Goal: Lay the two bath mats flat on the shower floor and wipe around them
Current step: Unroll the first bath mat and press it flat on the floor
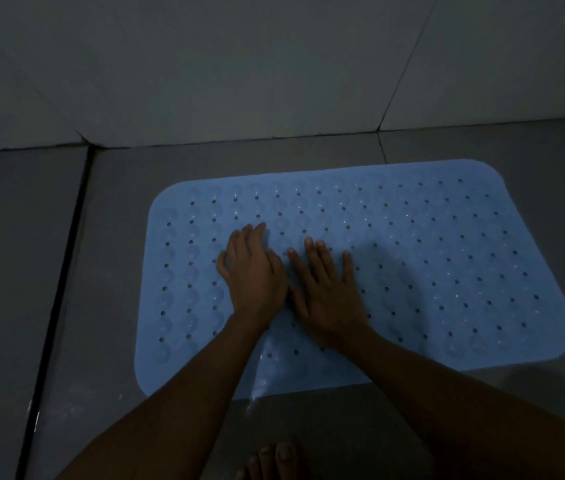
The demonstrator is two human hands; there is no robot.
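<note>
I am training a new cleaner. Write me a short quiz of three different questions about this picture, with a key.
1. True or false: both hands press flat on the mat.
2. How many mats are visible? A) none B) one C) two
3. Fill in: the mat lies on the ____, near the wall.

Key:
1. True: the left hand and right hand lie side by side on it, fingers straight.
2. B: one blue mat with holes.
3. floor.
</note>
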